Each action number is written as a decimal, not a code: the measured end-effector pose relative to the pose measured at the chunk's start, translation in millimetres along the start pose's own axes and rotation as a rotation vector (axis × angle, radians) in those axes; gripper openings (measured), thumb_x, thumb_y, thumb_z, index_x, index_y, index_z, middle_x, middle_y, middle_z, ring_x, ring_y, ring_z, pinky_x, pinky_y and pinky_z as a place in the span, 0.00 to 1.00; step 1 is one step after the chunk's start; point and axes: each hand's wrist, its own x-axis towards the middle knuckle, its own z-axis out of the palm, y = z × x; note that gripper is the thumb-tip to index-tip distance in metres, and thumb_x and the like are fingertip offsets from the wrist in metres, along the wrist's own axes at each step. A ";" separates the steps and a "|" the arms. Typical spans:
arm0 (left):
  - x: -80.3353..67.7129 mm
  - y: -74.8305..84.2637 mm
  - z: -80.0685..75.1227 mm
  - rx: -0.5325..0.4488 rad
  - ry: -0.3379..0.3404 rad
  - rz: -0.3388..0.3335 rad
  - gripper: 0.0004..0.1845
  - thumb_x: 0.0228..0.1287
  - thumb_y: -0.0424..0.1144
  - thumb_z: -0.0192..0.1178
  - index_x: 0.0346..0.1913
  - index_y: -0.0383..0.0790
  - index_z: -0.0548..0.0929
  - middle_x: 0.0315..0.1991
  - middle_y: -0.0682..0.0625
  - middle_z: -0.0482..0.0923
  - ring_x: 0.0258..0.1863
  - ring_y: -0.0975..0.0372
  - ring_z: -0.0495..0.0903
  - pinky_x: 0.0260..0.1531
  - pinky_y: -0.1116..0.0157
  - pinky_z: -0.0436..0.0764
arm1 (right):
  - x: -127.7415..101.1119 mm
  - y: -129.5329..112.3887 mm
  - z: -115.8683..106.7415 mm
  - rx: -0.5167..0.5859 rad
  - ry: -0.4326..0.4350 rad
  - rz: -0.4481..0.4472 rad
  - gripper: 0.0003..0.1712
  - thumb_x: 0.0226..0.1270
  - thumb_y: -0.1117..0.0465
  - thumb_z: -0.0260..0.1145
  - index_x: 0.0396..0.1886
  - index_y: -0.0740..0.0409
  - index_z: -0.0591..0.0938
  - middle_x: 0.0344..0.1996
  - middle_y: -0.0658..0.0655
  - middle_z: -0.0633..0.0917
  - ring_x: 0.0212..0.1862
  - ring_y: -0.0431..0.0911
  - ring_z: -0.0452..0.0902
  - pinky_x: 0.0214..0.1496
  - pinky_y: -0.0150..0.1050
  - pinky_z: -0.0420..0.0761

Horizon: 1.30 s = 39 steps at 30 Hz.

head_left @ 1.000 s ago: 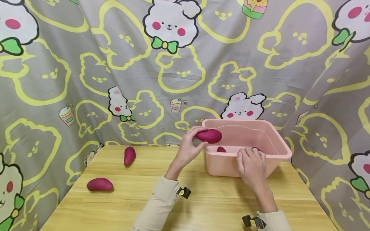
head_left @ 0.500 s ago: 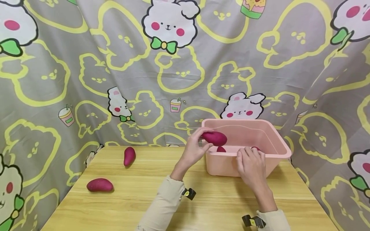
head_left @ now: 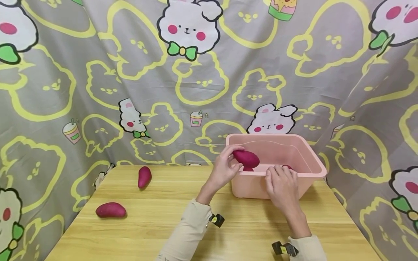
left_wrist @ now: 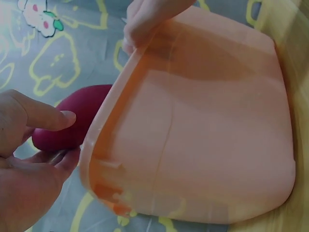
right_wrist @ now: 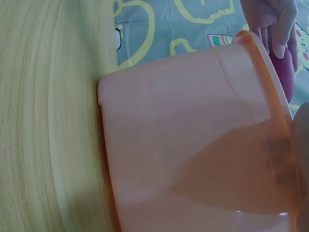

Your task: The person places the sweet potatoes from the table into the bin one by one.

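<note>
No readable words, numbers, brand names or labels appear in any view. The cloth backdrop (head_left: 209,79) carries only cartoon rabbits and drink cups, and the pink tub (head_left: 303,174) by the fingers is unmarked.

tub (head_left: 313,165): pale pink | sweet potatoes (head_left: 111,210): magenta-purple | table (head_left: 156,224): light wood grain | curtain (head_left: 98,72): grey, yellow-outlined bunnies

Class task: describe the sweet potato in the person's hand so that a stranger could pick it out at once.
Find the pink tub at the table's right. The left hand holds a purple sweet potato over its near-left rim. Unlike the others, it is off the table and not lying in the tub.
</note>
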 end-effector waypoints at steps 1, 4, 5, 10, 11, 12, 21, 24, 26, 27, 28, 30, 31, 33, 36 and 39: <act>-0.2 -0.2 0.7 0.000 -0.001 -0.005 0.28 0.54 0.11 0.62 0.59 0.30 0.79 0.59 0.40 0.76 0.59 0.52 0.80 0.60 0.61 0.78 | 0.5 -0.7 -0.1 0.002 -0.004 0.000 0.15 0.76 0.58 0.47 0.31 0.59 0.74 0.29 0.58 0.76 0.38 0.60 0.69 0.49 0.60 0.65; 0.3 -0.1 3.7 0.001 -0.005 -0.017 0.28 0.55 0.11 0.62 0.59 0.29 0.78 0.58 0.38 0.76 0.59 0.51 0.80 0.60 0.60 0.77 | 1.1 -1.0 -2.1 0.005 -0.010 0.006 0.15 0.77 0.58 0.47 0.31 0.59 0.75 0.30 0.59 0.76 0.39 0.60 0.69 0.49 0.60 0.65; 0.8 -0.2 5.1 -0.005 -0.010 -0.020 0.27 0.55 0.11 0.62 0.59 0.28 0.78 0.58 0.38 0.76 0.60 0.51 0.80 0.61 0.59 0.77 | 0.9 -0.7 -3.6 0.006 -0.009 0.011 0.15 0.76 0.58 0.47 0.32 0.59 0.75 0.30 0.59 0.77 0.39 0.61 0.69 0.50 0.60 0.65; 2.9 -0.7 9.8 0.006 -0.041 -0.024 0.27 0.57 0.13 0.63 0.61 0.31 0.78 0.58 0.38 0.77 0.60 0.51 0.80 0.60 0.56 0.78 | -1.8 2.0 -8.6 0.005 0.015 0.029 0.14 0.75 0.58 0.48 0.31 0.59 0.74 0.30 0.59 0.76 0.38 0.61 0.70 0.50 0.61 0.64; 2.7 -1.0 9.5 0.022 -0.040 -0.021 0.27 0.58 0.14 0.64 0.61 0.32 0.79 0.57 0.39 0.77 0.59 0.51 0.80 0.60 0.57 0.79 | -2.0 2.1 -8.7 0.006 0.016 0.027 0.14 0.75 0.59 0.48 0.31 0.59 0.74 0.30 0.59 0.76 0.38 0.61 0.70 0.50 0.61 0.64; 2.2 -0.9 8.6 0.034 -0.037 -0.018 0.27 0.58 0.14 0.64 0.61 0.32 0.79 0.56 0.39 0.78 0.58 0.51 0.81 0.59 0.57 0.79 | -2.0 2.3 -8.3 0.007 0.017 0.025 0.14 0.75 0.59 0.48 0.31 0.59 0.74 0.30 0.59 0.77 0.38 0.61 0.70 0.50 0.61 0.65; -12.2 -4.8 -13.4 0.114 0.009 0.001 0.22 0.63 0.21 0.65 0.59 0.33 0.80 0.52 0.43 0.81 0.54 0.51 0.82 0.57 0.53 0.80 | -0.5 0.0 -2.0 0.021 0.014 0.012 0.15 0.76 0.57 0.47 0.31 0.59 0.74 0.29 0.59 0.76 0.38 0.61 0.69 0.49 0.60 0.64; -18.9 -4.0 -23.0 0.122 0.021 -0.013 0.20 0.65 0.23 0.64 0.59 0.34 0.81 0.51 0.44 0.81 0.52 0.51 0.82 0.55 0.54 0.82 | -0.4 -1.2 0.1 0.025 0.012 0.010 0.15 0.76 0.57 0.47 0.32 0.59 0.75 0.29 0.59 0.76 0.38 0.61 0.69 0.50 0.60 0.64; -23.3 -3.2 -29.2 0.127 0.024 -0.015 0.19 0.66 0.23 0.64 0.59 0.34 0.81 0.52 0.44 0.81 0.51 0.51 0.82 0.54 0.52 0.82 | -0.7 -1.7 0.6 0.026 0.013 0.009 0.16 0.76 0.57 0.47 0.32 0.59 0.75 0.30 0.59 0.77 0.38 0.61 0.69 0.49 0.60 0.64; -25.4 -2.7 -32.3 0.129 0.026 -0.012 0.19 0.66 0.24 0.64 0.59 0.34 0.81 0.52 0.43 0.82 0.51 0.50 0.82 0.54 0.51 0.82 | -0.8 -1.7 0.7 0.027 0.013 0.009 0.16 0.76 0.57 0.47 0.32 0.59 0.75 0.30 0.59 0.77 0.38 0.61 0.69 0.49 0.60 0.64; -27.6 -2.6 -35.3 0.133 0.027 -0.009 0.19 0.67 0.24 0.64 0.59 0.34 0.81 0.52 0.42 0.81 0.51 0.50 0.82 0.54 0.50 0.81 | -0.9 -1.9 0.7 0.027 0.013 0.007 0.16 0.76 0.57 0.47 0.32 0.59 0.75 0.30 0.59 0.77 0.38 0.61 0.70 0.49 0.60 0.64; -31.7 -2.6 -41.7 0.140 0.030 0.000 0.19 0.67 0.24 0.63 0.59 0.33 0.81 0.53 0.40 0.81 0.51 0.49 0.82 0.53 0.47 0.81 | -0.9 -1.8 0.5 0.025 0.011 0.007 0.16 0.76 0.57 0.47 0.32 0.59 0.75 0.30 0.59 0.77 0.38 0.61 0.70 0.49 0.60 0.64; -33.8 -2.5 -45.0 0.140 0.031 0.003 0.19 0.66 0.24 0.63 0.59 0.32 0.80 0.53 0.38 0.81 0.51 0.49 0.81 0.53 0.46 0.81 | -0.9 -1.7 0.3 0.023 0.012 0.007 0.16 0.76 0.57 0.46 0.32 0.59 0.75 0.30 0.59 0.77 0.38 0.61 0.70 0.49 0.60 0.64; -37.9 -2.4 -51.7 0.147 0.033 0.006 0.19 0.66 0.24 0.63 0.59 0.30 0.80 0.53 0.37 0.81 0.52 0.49 0.81 0.53 0.45 0.80 | -0.9 -1.4 0.0 0.023 0.008 0.009 0.15 0.76 0.57 0.46 0.32 0.59 0.74 0.30 0.59 0.77 0.38 0.61 0.69 0.50 0.61 0.64; -44.3 -1.2 -62.3 0.176 0.043 0.003 0.19 0.66 0.24 0.64 0.59 0.33 0.81 0.52 0.41 0.82 0.52 0.53 0.81 0.53 0.48 0.81 | -1.0 -0.9 -0.4 0.025 0.003 0.013 0.15 0.76 0.57 0.47 0.31 0.58 0.74 0.30 0.59 0.77 0.38 0.60 0.69 0.51 0.60 0.64; -51.4 1.0 -73.3 0.213 0.067 -0.002 0.19 0.66 0.24 0.64 0.58 0.38 0.83 0.52 0.47 0.82 0.51 0.57 0.81 0.53 0.54 0.81 | -0.6 -0.7 -0.1 0.030 -0.003 0.014 0.15 0.77 0.57 0.47 0.32 0.58 0.74 0.31 0.59 0.77 0.38 0.60 0.69 0.51 0.60 0.64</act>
